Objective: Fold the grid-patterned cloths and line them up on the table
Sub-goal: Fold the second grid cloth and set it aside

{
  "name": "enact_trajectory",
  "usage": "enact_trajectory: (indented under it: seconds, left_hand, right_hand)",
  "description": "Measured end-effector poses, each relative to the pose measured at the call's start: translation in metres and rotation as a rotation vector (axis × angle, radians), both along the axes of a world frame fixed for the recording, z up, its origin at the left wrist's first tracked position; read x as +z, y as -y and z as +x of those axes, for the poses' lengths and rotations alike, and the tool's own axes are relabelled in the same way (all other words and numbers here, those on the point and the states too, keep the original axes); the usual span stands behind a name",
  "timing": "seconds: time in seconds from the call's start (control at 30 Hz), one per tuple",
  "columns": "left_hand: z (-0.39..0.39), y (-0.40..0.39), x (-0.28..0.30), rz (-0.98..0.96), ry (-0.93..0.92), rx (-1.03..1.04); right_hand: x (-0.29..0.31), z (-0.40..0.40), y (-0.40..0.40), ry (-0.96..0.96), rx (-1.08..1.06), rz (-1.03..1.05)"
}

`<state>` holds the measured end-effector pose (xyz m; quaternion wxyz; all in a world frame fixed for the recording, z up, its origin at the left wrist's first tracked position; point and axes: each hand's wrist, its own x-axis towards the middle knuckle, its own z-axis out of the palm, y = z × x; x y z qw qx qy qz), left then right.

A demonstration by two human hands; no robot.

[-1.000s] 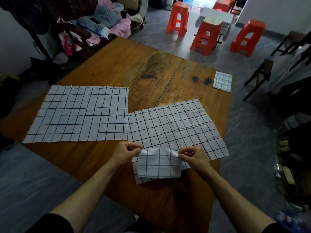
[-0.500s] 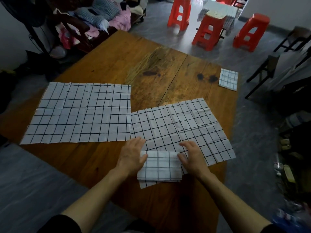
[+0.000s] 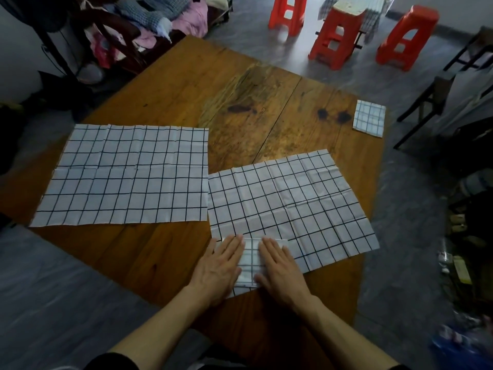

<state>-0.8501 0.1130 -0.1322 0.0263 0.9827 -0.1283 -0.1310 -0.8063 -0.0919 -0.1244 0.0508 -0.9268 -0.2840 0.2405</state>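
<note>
1. Two bare hands, left hand (image 3: 220,265) and right hand (image 3: 278,265), lie flat, fingers extended, pressing a small folded white black-grid cloth (image 3: 250,259).
2. It lies on an unfolded grid cloth (image 3: 288,201) on the brown wooden table (image 3: 186,84).
3. Another unfolded grid cloth (image 3: 125,174) lies left; one folded square (image 3: 369,118) lies far right.

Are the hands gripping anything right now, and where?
Nothing is gripped. The left hand and right hand lie flat, pressing the folded grid cloth near its side edges.

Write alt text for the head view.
Both hands, left hand and right hand, press flat on a small folded grid cloth lying on an unfolded one; another unfolded cloth lies left, a folded one far right.
</note>
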Motion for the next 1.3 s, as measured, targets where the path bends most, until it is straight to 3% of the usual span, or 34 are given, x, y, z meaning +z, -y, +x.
enact_trajectory:
  seconds: [0.33,0.6,0.83,1.17,1.3]
  left_hand:
    - [-0.006,-0.015,0.006,0.058,0.003,0.162]
    - [0.008,-0.001,0.018,0.026,0.076,0.072]
    - [0.009,-0.019,0.02,-0.021,0.066,0.162]
    - [0.059,-0.008,0.043,0.083,-0.17,0.195]
    - [0.064,-0.008,0.043,0.036,-0.187,0.174]
  right_hand:
    - [0.01,0.007,0.029,0.053,-0.089,-0.018]
    - [0.021,0.011,0.001,0.05,0.039,0.059]
    - [0.02,0.012,0.017,0.16,-0.105,0.123]
    - [0.032,0.051,-0.005,0.097,-0.153,-0.037]
    - [0.034,0.058,-0.007,0.064,-0.134,-0.079]
